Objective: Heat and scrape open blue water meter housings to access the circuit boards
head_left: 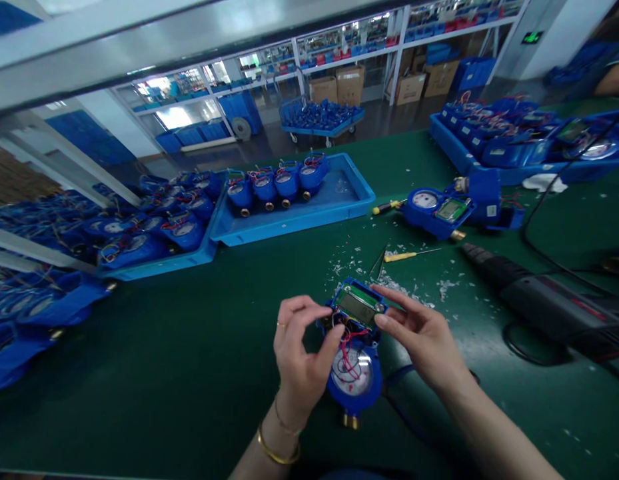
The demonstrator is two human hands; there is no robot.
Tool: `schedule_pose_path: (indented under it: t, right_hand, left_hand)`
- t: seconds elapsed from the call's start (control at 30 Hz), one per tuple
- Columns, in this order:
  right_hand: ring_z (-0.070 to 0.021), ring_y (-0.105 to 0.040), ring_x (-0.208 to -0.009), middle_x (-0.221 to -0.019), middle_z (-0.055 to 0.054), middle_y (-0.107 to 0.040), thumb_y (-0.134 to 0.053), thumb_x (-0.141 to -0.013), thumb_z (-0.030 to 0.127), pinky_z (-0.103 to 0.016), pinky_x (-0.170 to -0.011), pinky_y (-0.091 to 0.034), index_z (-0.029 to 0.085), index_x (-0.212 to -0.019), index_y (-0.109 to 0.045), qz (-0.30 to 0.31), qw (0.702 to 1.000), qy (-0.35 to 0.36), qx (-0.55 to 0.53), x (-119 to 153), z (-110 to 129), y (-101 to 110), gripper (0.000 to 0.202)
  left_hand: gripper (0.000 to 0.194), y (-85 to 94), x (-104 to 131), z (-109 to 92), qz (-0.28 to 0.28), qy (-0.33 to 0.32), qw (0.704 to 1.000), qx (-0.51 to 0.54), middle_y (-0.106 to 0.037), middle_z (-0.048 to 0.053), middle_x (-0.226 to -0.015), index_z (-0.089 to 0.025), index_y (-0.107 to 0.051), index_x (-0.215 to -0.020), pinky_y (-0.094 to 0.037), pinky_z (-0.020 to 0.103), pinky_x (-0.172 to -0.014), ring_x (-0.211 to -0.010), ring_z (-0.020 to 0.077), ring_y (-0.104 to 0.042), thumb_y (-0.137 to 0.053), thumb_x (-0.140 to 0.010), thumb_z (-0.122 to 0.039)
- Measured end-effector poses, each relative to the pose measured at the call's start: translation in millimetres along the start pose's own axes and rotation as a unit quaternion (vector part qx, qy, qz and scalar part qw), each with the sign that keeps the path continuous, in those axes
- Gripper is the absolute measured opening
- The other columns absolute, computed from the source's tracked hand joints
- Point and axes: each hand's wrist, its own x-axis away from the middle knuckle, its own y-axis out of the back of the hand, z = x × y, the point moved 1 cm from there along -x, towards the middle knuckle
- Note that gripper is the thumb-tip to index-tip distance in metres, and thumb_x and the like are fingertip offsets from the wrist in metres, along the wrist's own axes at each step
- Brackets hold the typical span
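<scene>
A blue water meter (356, 393) with a round dial and a brass fitting lies on the green table before me. Its upper housing holds a green circuit board (358, 303) with a grey display, and red wires (347, 350) loop down over the dial. My left hand (305, 350) is closed at the housing's left edge, index finger and thumb by the wires; what exactly the fingertips pinch is partly hidden. On the opposite side, my right hand (422, 333) grips the housing, thumb at the display's corner. Beyond lie a yellow-handled screwdriver (402, 257) and dark tweezers (378, 262).
A black heat gun (534, 300) and its cable lie at right. Another meter (434, 210) sits behind, near a second screwdriver (386, 207). Blue trays (294, 225) of meters stand at the back and left, another tray (454, 150) at back right. White scraps (446, 287) litter the table.
</scene>
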Motion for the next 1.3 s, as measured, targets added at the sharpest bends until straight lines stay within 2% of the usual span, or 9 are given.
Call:
schedule_pose_path:
  t: [0.07, 0.13, 0.33, 0.67, 0.87, 0.97, 1.07, 1.23, 1.3]
  right_hand:
    - [-0.0117, -0.067, -0.081, -0.134, -0.009, -0.061, -0.084, -0.075, 0.039, -0.028, -0.079, -0.059, 0.026, -0.121, -0.07, -0.022, 0.999, 0.024, 0.029, 1, 4, -2, 0.05]
    - [-0.0112, -0.067, -0.08, -0.131, -0.007, -0.062, -0.083, -0.075, 0.038, -0.027, -0.076, -0.06, 0.028, -0.119, -0.071, -0.032, 0.996, 0.051, 0.059, 3, 8, -6, 0.047]
    - [-0.0118, -0.065, -0.083, -0.134, -0.006, -0.058, -0.08, -0.077, 0.035, -0.024, -0.069, -0.062, 0.029, -0.115, -0.072, -0.093, 0.988, 0.083, 0.088, 14, 19, -16, 0.04]
    - [-0.0128, -0.064, -0.079, -0.137, -0.01, -0.056, -0.074, -0.082, 0.036, -0.029, -0.067, -0.063, 0.025, -0.119, -0.07, -0.098, 0.981, 0.098, 0.133, 18, 20, -17, 0.039]
    - [-0.0131, -0.064, -0.079, -0.136, -0.01, -0.056, -0.074, -0.082, 0.037, -0.029, -0.066, -0.062, 0.024, -0.119, -0.07, -0.102, 0.979, 0.096, 0.148, 19, 20, -17, 0.04]
    - [-0.0122, -0.063, -0.078, -0.132, -0.009, -0.059, -0.075, -0.08, 0.037, -0.027, -0.065, -0.06, 0.023, -0.116, -0.071, -0.098, 0.981, 0.085, 0.145, 17, 21, -12, 0.039]
    - [-0.0126, -0.064, -0.075, -0.127, -0.01, -0.063, -0.077, -0.078, 0.037, -0.027, -0.065, -0.059, 0.021, -0.115, -0.072, -0.088, 0.985, 0.056, 0.14, 14, 22, -9, 0.041]
    - [-0.0147, -0.067, -0.073, -0.099, -0.007, -0.071, -0.078, -0.077, 0.041, -0.033, -0.076, -0.059, 0.018, -0.121, -0.069, -0.068, 0.992, 0.007, 0.108, 12, 19, -7, 0.05]
    - [-0.0147, -0.067, -0.074, -0.103, -0.008, -0.07, -0.077, -0.078, 0.04, -0.033, -0.076, -0.06, 0.019, -0.122, -0.069, -0.062, 0.991, 0.014, 0.115, 12, 18, -7, 0.049]
  left_hand:
    - [0.011, 0.0, 1, -19, 0.047, -0.089, 0.99, -0.1, -0.062, 0.0, -0.085, -0.021, -0.066, -0.094, -0.043, 0.033, -0.08, -0.082, 0.0171, -0.057, -0.075, -0.088, -0.026]
    - [0.015, -4.5, 1, -31, 0.097, -0.111, 0.974, -0.17, -0.064, 0.001, -0.081, -0.02, -0.067, -0.089, -0.04, 0.034, -0.075, -0.077, 0.0185, -0.056, -0.074, -0.089, -0.034]
    - [0.015, -18.9, 3, -35, 0.153, -0.103, 0.953, -0.241, -0.069, 0.003, -0.078, -0.018, -0.063, -0.082, -0.037, 0.035, -0.073, -0.074, 0.0204, -0.06, -0.06, -0.097, -0.017]
    - [0.018, -29.1, 8, -37, 0.187, -0.051, 0.938, -0.286, -0.063, 0.006, -0.078, -0.017, -0.055, -0.08, -0.037, 0.039, -0.078, -0.076, 0.0234, -0.059, -0.049, -0.097, -0.013]
    - [0.023, -31.8, 4, -31, 0.215, -0.078, 0.928, -0.296, -0.063, 0.005, -0.074, -0.018, -0.053, -0.079, -0.036, 0.039, -0.077, -0.075, 0.0231, -0.06, -0.042, -0.098, -0.013]
    - [0.022, -26.7, 0, -27, 0.23, -0.039, 0.949, -0.213, -0.063, 0.003, -0.074, -0.018, -0.053, -0.079, -0.038, 0.036, -0.075, -0.071, 0.0202, -0.059, -0.046, -0.1, -0.018]
    - [0.02, -20.9, 0, -22, 0.239, 0.051, 0.964, -0.108, -0.063, 0.0, -0.074, -0.019, -0.055, -0.08, -0.039, 0.031, -0.07, -0.071, 0.0176, -0.059, -0.05, -0.1, -0.024]
    - [0.022, -16.2, 2, -15, 0.249, 0.199, 0.947, 0.043, -0.062, -0.002, -0.069, -0.019, -0.06, -0.079, -0.04, 0.026, -0.064, -0.066, 0.0142, -0.057, -0.054, -0.097, -0.031]
    - [0.021, -15.1, 1, -13, 0.246, 0.233, 0.937, 0.087, -0.063, -0.002, -0.069, -0.018, -0.062, -0.078, -0.041, 0.024, -0.062, -0.065, 0.0136, -0.057, -0.057, -0.094, -0.031]
